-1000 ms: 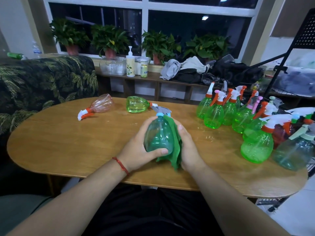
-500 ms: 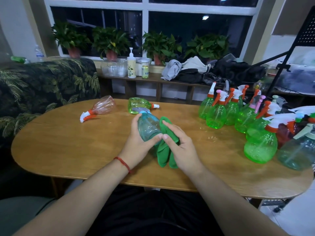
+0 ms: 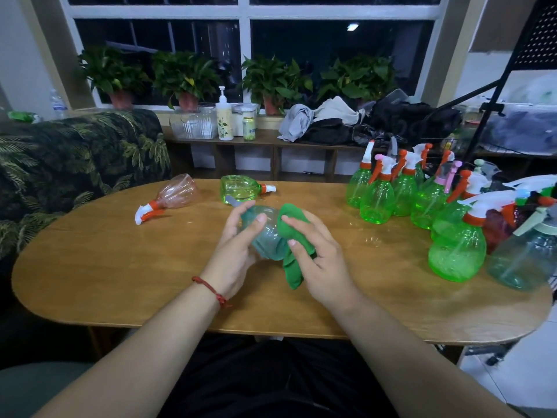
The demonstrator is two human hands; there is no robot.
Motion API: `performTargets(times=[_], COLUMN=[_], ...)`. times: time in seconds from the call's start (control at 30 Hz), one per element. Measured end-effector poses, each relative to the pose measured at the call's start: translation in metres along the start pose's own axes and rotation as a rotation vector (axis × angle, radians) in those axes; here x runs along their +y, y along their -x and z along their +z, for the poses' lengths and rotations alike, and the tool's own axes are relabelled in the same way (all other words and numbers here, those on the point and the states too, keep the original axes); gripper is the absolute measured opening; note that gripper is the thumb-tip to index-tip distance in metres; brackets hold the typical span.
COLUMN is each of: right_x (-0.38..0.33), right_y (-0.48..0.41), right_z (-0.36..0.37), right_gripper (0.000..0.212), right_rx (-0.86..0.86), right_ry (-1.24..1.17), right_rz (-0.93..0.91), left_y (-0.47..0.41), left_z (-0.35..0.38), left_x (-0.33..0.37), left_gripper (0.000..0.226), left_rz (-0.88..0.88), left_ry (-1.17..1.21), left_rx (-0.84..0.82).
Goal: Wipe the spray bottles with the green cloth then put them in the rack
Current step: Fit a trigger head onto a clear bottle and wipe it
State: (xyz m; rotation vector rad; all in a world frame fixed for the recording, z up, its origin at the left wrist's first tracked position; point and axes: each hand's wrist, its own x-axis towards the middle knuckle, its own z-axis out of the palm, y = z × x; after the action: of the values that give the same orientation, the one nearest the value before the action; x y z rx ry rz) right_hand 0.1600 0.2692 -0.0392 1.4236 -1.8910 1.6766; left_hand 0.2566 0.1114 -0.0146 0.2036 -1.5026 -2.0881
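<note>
Wiping step, mid-bottle, as I read it. Left of the held bottle and beyond it, a clear pink spray bottle (image 3: 177, 194) lies on its side on the wooden table (image 3: 120, 267). I've got the left hand (image 3: 232, 254) wrapped round the teal spray bottle (image 3: 265, 236), thumb over its belly, nozzle pointing away. The plastic is see-through, and it looks empty and light. The green cloth (image 3: 291, 233) is bunched on the bottle's right side, pinched by the right hand (image 3: 322, 260). Right of the held bottle, upright green spray bottles (image 3: 376, 197) are crowded together. Next I'd turn it, finish rubbing, then rack it. The rack is probably the black perforated stand (image 3: 539, 40) far right, but I'm unsure.
</note>
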Motion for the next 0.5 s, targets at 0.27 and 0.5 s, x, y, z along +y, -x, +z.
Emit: performTargets(times=[0.27,0.5], right_x=[-0.012,-0.013], right_y=[-0.008,-0.017], right_z=[0.001,-0.018], right_gripper=[0.037,0.070], right_rx=[0.092,-0.078], right_ry=[-0.597,-1.090], right_rz=[0.350,0.905], left_y=[0.014,0.009], left_z=[0.015,0.016], left_x=[-0.006,-0.012], left_gripper=[0.058,0.063], left_rz=[0.351,0.741], left_ry=[-0.158,-0.834], left_rx=[0.096,-0.125])
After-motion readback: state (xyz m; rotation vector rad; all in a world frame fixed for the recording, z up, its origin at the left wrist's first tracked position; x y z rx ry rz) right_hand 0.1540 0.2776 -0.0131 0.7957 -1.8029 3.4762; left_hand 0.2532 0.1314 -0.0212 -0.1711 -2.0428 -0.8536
